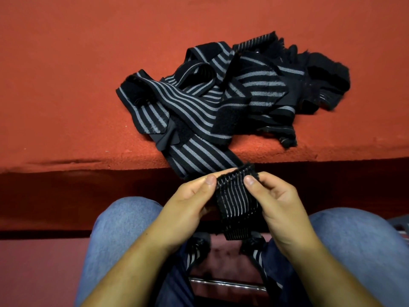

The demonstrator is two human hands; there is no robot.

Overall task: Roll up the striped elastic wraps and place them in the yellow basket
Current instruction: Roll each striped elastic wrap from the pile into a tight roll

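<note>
A tangled heap of black elastic wraps with grey stripes (232,91) lies on the red table top. One striped wrap (238,200) runs from the heap over the table's front edge down between my knees. My left hand (188,207) pinches its left edge with the thumb on top. My right hand (278,204) pinches the right edge the same way. Between the thumbs the wrap is folded over at its top. Its loose end hangs below my hands. No yellow basket is in view.
The red felt-covered table (66,96) fills the upper half, its front edge (88,162) just beyond my hands. My knees in blue jeans (117,229) sit on both sides below. A metal bar (228,283) crosses low between my legs.
</note>
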